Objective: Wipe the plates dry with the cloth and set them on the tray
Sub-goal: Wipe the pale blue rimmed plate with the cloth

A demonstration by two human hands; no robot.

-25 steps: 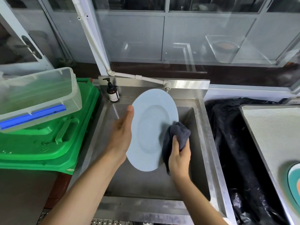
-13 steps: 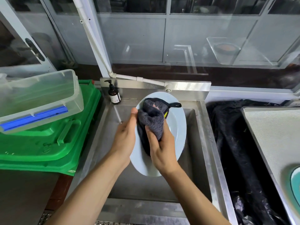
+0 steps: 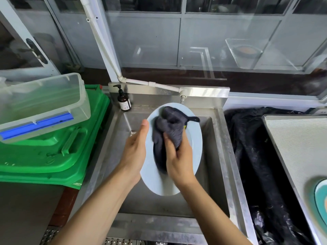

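Observation:
A pale blue oval plate is held tilted above the steel sink. My left hand holds its left rim, thumb on the edge and fingers hidden behind the plate. My right hand grips a dark grey cloth and presses it against the plate's upper face. The cloth's hanging loop sticks out to the right. At the far right lies a grey tray with a teal plate partly cut off by the frame edge.
A brown pump bottle stands at the sink's back left corner, and a tap spout sits above the plate. Stacked green crates with a clear plastic box are on the left. A black bag fills the gap between sink and tray.
My right hand has carried the cloth from the plate's right rim up onto its face. The plate has tilted flatter and shifted slightly right; my left hand keeps its hold.

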